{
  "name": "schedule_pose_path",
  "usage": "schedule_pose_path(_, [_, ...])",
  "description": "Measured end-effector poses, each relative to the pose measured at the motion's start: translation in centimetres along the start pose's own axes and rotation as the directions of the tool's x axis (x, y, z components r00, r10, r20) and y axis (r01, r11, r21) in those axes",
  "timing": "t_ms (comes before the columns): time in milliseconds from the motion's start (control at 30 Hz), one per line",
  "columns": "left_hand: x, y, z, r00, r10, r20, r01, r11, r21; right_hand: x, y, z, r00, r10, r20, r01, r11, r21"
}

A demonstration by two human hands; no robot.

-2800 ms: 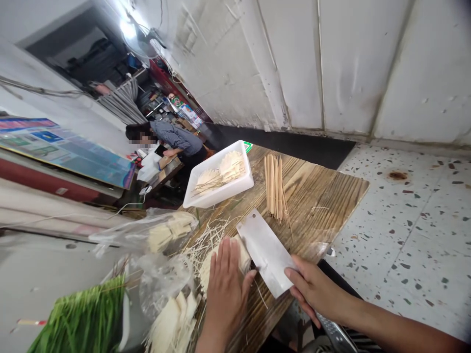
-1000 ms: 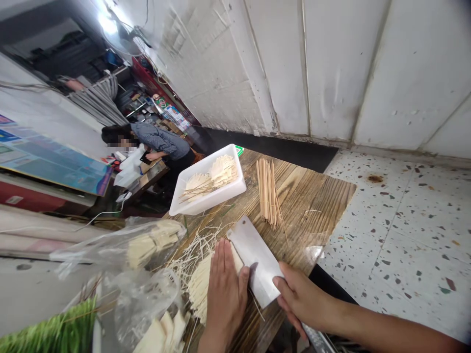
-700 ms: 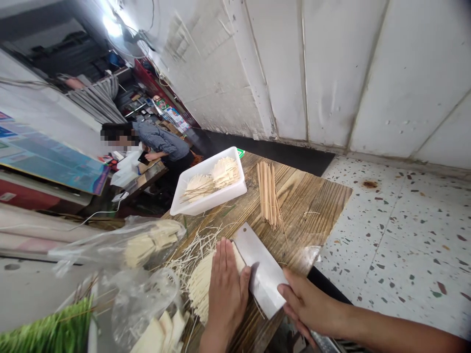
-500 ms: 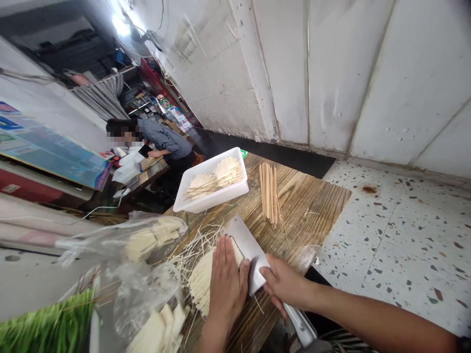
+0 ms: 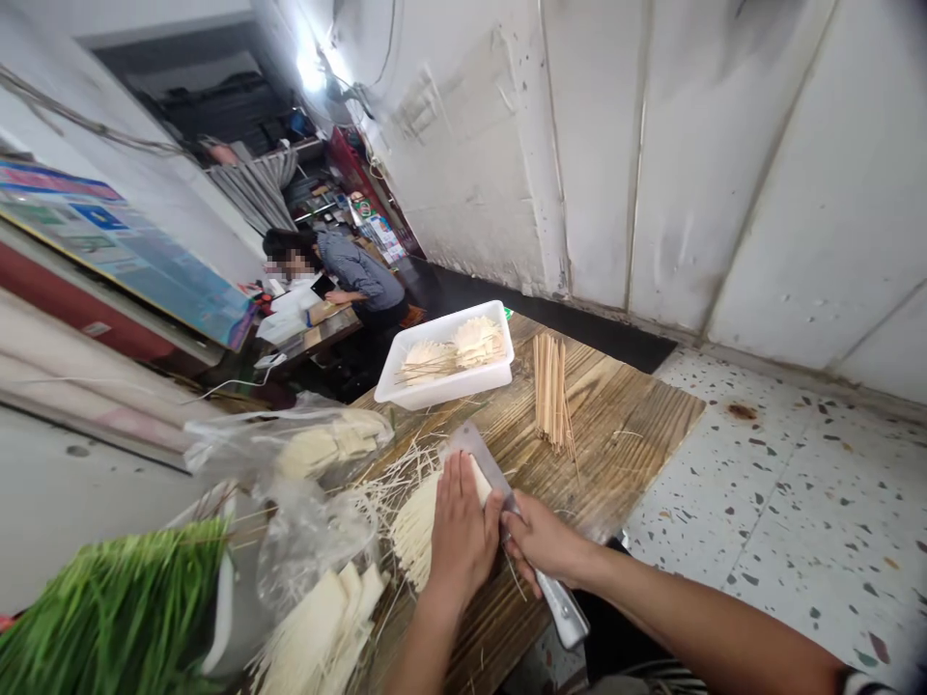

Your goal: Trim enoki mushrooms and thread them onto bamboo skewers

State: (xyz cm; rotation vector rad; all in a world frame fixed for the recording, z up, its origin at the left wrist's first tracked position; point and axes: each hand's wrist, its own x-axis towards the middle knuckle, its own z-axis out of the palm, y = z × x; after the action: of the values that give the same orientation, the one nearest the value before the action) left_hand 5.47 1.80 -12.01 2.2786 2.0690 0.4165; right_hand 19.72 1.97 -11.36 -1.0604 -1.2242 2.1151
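My left hand point(image 5: 463, 531) lies flat, fingers stretched, on a stack of pale sheets point(image 5: 414, 531) that look like tofu skin, scored into narrow strips on the left side. In my right hand point(image 5: 540, 542) is the handle of a cleaver point(image 5: 478, 449), its metal blade standing on edge along the right side of the stack, close to my left fingers and thumb. Part of the stack is hidden under my left hand. Thin pale trimmings point(image 5: 412, 473) lie scattered just beyond it on the wooden table point(image 5: 615, 425).
Beyond the stack stands a white plastic bin point(image 5: 449, 394) with skewered pale pieces. A bundle of wooden skewers point(image 5: 551, 396) lies right of it. Plastic bags point(image 5: 311, 541), more sheets point(image 5: 319, 627) and green leafy stalks point(image 5: 116, 608) are on the left. A person point(image 5: 354, 270) leans over a far table.
The cleaver blade has turned from lying broad-side up to standing more on edge beside the stack. My left hand stays on the sheets. The camera view has swung somewhat left.
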Motion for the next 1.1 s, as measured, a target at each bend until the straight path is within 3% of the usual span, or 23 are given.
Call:
schedule_pose_path(200, [-0.3, 1.8, -2.4, 1.0, -0.002, 0.007, 0.002, 0.999, -0.034, -2.0, -1.6, 1.0, 0.999, -0.047, -0.021, 0.046, 0.999, -0.009])
schedule_pose_path(400, [0.2, 3.3, -9.5, 0.99, 0.024, -0.141, -0.023, 1.0, 0.009, -4.7, -6.2, 2.8, 0.982, -0.185, 0.034, 0.187, 0.979, -0.086])
schedule_pose_path(500, [-0.7, 2.4, -13.2, 0.974, -0.033, -0.224, 0.051, 0.996, 0.075, -4.6, -8.2, 5.3, 0.972, -0.196, 0.129, 0.208, 0.975, -0.079])
schedule_pose_path(600, [-3.4, -0.2, -15.0, 0.956, -0.106, -0.274, 0.153, 0.976, 0.154, -3.5, -7.9, 8.8, 0.951, -0.165, 0.263, 0.18, 0.983, -0.034])
schedule_pose_path(733, [-8.7, -5.5, -13.8, 0.935, -0.192, -0.299, 0.261, 0.942, 0.211, -1.1, -4.5, 13.7, 0.926, -0.058, 0.372, 0.077, 0.996, -0.036])
schedule_pose_path(900, [-14.4, -11.9, -9.3, 0.891, -0.275, -0.363, 0.357, 0.916, 0.184, 1.9, 0.4, 17.7, 0.891, 0.092, 0.445, -0.002, 0.98, -0.198])
schedule_pose_path(1000, [-15.4, -14.3, -6.6, 0.891, -0.342, -0.299, 0.382, 0.92, 0.085, 3.4, 2.2, 18.6, 0.913, 0.124, 0.388, 0.003, 0.95, -0.312])
schedule_pose_path(1100, [-14.8, -15.2, -4.4, 0.888, -0.415, -0.2, 0.415, 0.909, -0.044, 4.6, 2.7, 18.2, 0.937, 0.123, 0.326, 0.006, 0.929, -0.369])
